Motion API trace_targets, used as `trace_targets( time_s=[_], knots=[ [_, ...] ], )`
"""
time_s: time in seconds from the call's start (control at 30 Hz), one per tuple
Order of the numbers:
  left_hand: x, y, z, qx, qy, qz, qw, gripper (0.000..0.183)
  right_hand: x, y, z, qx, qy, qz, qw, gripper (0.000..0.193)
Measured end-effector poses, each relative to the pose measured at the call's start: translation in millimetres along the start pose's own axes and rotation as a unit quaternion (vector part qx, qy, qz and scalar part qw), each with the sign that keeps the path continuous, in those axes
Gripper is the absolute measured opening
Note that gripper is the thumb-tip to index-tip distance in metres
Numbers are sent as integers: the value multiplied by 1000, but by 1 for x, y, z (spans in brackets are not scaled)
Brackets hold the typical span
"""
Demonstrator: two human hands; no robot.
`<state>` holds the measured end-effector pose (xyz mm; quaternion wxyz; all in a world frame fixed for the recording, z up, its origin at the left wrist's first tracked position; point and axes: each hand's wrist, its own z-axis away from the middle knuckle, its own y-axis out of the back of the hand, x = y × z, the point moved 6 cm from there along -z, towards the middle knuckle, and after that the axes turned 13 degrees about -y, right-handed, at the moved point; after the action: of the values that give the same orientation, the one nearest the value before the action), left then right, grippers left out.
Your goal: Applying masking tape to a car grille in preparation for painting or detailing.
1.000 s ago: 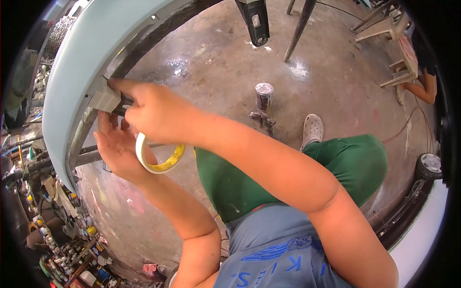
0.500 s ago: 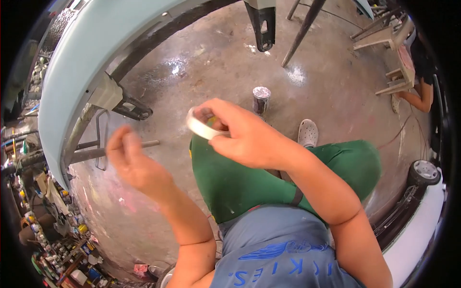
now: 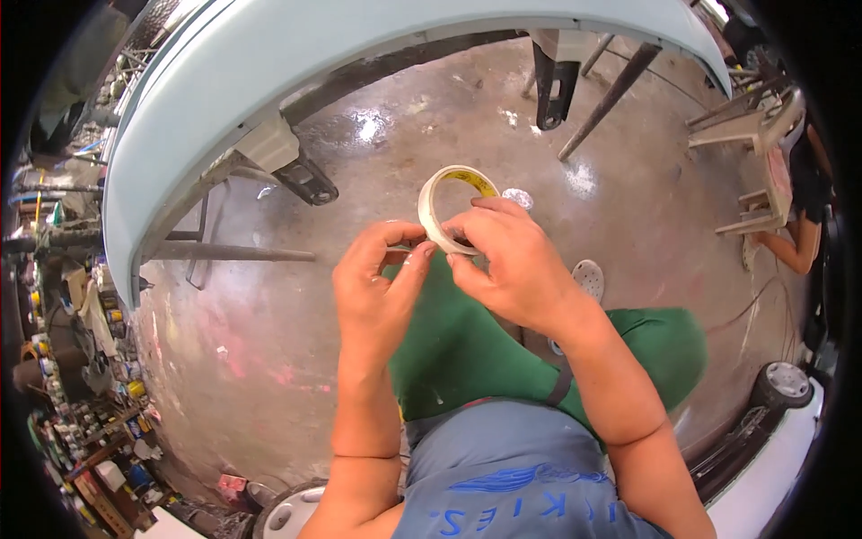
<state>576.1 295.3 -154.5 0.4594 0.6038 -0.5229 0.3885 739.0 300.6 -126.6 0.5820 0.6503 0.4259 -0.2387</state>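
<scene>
A smooth ring of cream tape (image 3: 428, 208) with a yellow inner core is at the middle of the scene, above green cloth trousers (image 3: 467, 346). The right hand (image 3: 521, 260) grips its near right side, fingers curled into the hole, thumb below. The left hand (image 3: 370, 292) bends inward, thumb and forefinger close together at the ring's near left edge; whether they pinch tape, I cannot tell. Both elbows bend, forearms converging. Far left curves a glossy pale-blue panel (image 3: 260, 72) over stained concrete floor (image 3: 242, 350).
</scene>
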Motion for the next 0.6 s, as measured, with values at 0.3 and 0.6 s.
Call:
trace_targets(
  time_s=[0.3,0.6],
  knots=[
    [-17,-12,0,-24,73,26,997,11,7,-1,5,38,32,17,999,12],
    [-18,-24,-3,37,80,4,996,13,13,10,2,58,50,77,994,12]
  ],
)
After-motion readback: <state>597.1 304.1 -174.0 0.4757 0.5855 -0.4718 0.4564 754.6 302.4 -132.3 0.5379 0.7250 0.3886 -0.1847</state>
